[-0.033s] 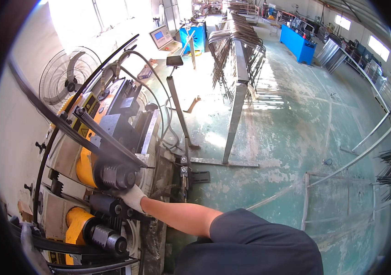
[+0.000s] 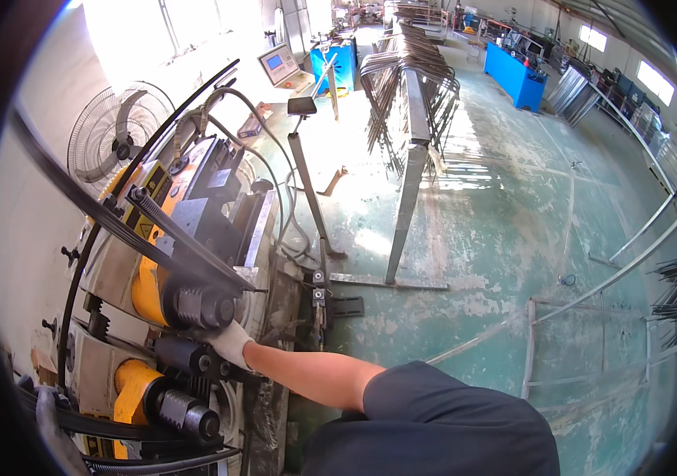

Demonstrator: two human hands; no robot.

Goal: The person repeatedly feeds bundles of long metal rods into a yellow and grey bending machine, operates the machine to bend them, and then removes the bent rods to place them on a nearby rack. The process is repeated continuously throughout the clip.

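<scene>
My right hand [image 2: 231,344], in a white glove, reaches left from a dark short sleeve. It lies against the machine, just below an upper dark ridged roller [image 2: 205,306] and beside a smaller dark cylinder [image 2: 182,355]. Its fingers are tucked behind these parts, so their grip is hidden. Above it, a bundle of long dark rods [image 2: 128,228] slants from the upper left down to the upper roller. A second ridged roller [image 2: 187,414] sits lower, on a yellow arm [image 2: 134,390]. My left hand does not show.
A wire-guarded fan [image 2: 121,147] stands by the wall behind the machine. Ahead, a metal rack [image 2: 409,190] carries many bent rods. A post with a dark pad [image 2: 302,105], a console [image 2: 279,65] and blue cabinets [image 2: 515,75] stand beyond. Metal frames [image 2: 530,349] lie at right.
</scene>
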